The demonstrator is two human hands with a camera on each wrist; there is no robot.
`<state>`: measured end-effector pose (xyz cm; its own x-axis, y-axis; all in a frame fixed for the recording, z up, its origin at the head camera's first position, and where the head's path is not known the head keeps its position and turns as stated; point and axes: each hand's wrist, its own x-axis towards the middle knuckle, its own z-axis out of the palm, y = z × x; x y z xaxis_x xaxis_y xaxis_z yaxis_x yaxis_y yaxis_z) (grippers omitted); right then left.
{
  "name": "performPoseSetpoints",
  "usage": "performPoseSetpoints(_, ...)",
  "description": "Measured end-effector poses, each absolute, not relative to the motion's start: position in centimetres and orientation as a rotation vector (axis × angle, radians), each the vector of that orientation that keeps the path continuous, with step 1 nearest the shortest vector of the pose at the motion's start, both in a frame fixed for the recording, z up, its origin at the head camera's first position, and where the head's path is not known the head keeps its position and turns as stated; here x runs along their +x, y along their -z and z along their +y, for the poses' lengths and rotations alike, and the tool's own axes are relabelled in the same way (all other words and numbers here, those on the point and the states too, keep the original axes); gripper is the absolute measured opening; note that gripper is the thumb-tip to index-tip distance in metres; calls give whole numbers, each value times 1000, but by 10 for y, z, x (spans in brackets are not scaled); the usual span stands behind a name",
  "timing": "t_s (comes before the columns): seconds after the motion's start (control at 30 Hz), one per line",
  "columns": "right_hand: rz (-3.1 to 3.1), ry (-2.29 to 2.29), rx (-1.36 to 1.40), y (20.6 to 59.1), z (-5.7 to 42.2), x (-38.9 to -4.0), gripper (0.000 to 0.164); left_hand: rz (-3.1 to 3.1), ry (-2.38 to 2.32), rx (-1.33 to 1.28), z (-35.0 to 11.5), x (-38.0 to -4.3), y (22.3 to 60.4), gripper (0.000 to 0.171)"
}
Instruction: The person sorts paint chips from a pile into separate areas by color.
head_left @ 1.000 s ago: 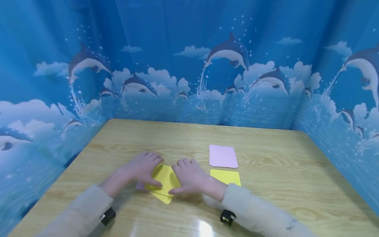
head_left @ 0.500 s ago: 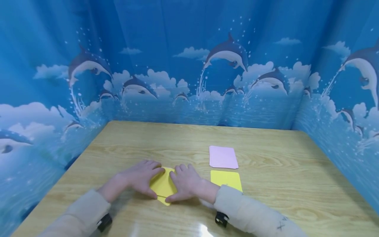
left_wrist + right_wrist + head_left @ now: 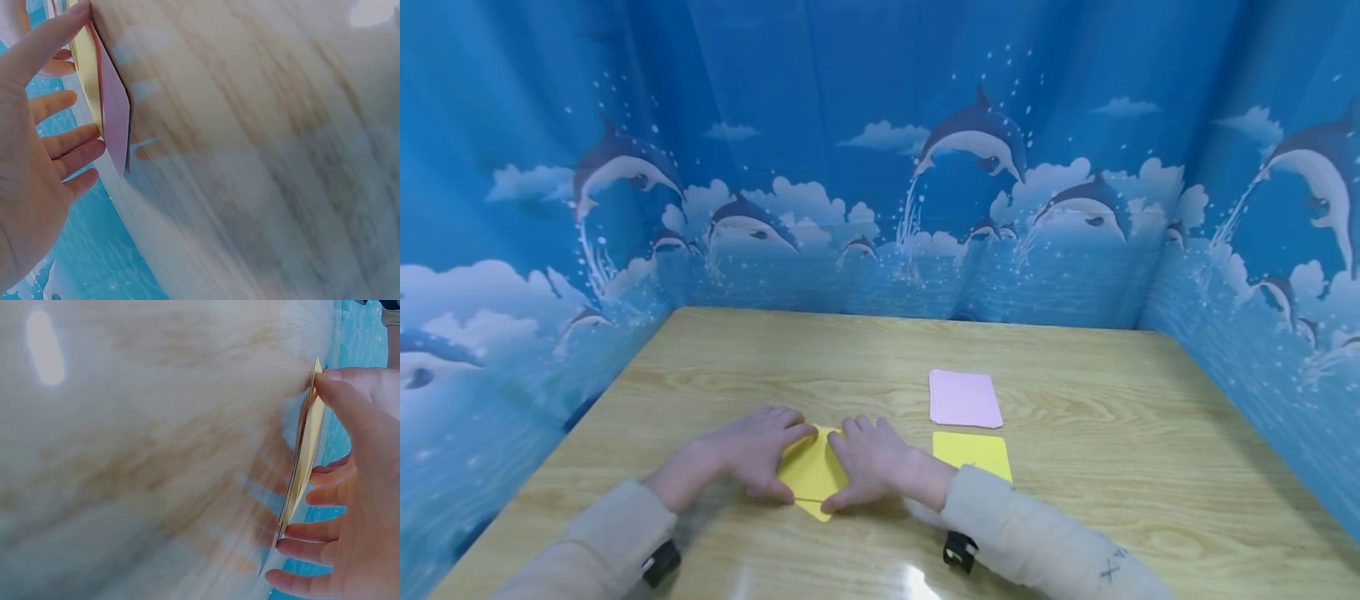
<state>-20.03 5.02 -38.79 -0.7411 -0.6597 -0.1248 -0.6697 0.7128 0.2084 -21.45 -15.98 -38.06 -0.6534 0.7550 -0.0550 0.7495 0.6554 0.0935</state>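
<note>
Both hands hold a small stack of square cards with rounded corners on the table's left half. A yellow card lies uppermost, and another yellow corner sticks out at the near side. In the left wrist view a pink card shows with the yellow. My left hand grips the stack's left side, thumb at the near edge and fingers along the far left. My right hand grips the right side, thumb near the front corner. In the right wrist view its thumb and fingertips meet the yellow card edges.
To the right of the hands lies a pink square card pile, with a yellow square card in front of it, partly hidden by the right sleeve. The wooden table is bordered by a blue dolphin curtain.
Both hands have drawn slightly toward the near side with the cards. The pink corner that showed at the stack's left is now hidden. Over the last half second hardly anything moved.
</note>
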Motion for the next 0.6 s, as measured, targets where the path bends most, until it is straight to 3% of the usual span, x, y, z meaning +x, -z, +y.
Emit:
performPoseSetpoints(0.3, 2854, -281, -1101, 386, 55, -206, 97, 2826, -180, 1344, -160, -217, 382, 79)
performPoseSetpoints(0.6, 2915, -174, -1173, 381, 69, -213, 90, 2904, -145, 1291, -154, -220, 380, 91)
